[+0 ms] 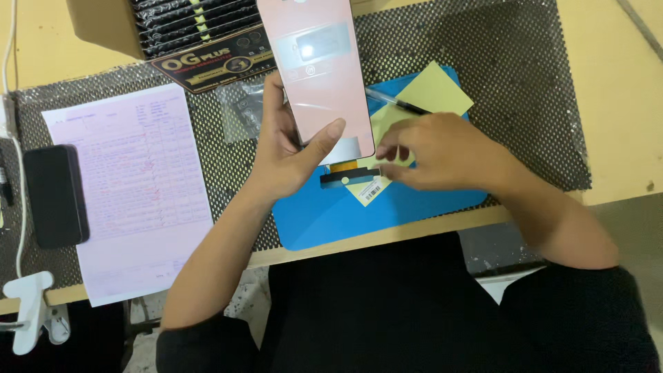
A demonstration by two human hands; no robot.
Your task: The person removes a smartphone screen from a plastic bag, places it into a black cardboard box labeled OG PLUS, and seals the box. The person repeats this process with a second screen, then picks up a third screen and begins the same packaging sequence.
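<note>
Over blue mat | left hand clamps pink screen panel by its edges, thumb across lower face | right hand pinches ribbon tab at panel's foot | best done: steady panel, gentle pull, no creasing ribbon | right fingertips partly hidden; panel top cut off; pen half covered

Two bare hands on a phone screen panel over a blue work mat

The left hand grips the pink-backed screen panel by its lower edge, thumb across its face, holding it above the blue mat. The right hand pinches at the flex cable hanging below the panel, beside a barcode label. A yellow sheet and pen lie behind; a printed form and black phone sit to the left.
</note>
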